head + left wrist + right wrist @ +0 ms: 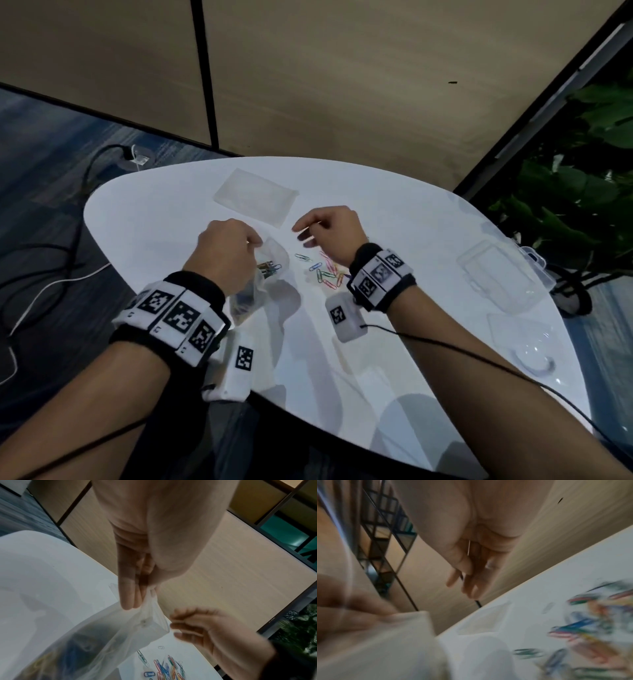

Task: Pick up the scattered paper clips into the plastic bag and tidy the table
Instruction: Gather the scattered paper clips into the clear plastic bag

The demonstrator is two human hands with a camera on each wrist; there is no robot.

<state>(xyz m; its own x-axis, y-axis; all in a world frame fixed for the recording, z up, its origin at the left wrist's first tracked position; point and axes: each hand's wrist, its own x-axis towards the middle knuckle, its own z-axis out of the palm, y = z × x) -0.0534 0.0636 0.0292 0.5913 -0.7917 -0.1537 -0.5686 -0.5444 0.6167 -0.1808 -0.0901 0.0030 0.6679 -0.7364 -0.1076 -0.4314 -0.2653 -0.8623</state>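
My left hand (253, 241) (142, 599) pinches the rim of a clear plastic bag (275, 255) (102, 635) and holds it up above the white table (154, 212). Several coloured paper clips (269, 270) lie inside the bag. More paper clips (327, 274) (168, 669) (599, 622) are scattered on the table just right of the bag. My right hand (303, 234) (175, 626) (462, 582) hovers above that pile, close to the bag's mouth, with its fingers loosely curled. The right wrist view is blurred, so whether it holds a clip is unclear.
A flat clear plastic sheet or lid (255, 197) lies at the back of the table. Clear plastic boxes (500, 274) sit near the right edge, with a green plant (582, 205) beyond. Cables (51, 281) run over the floor on the left.
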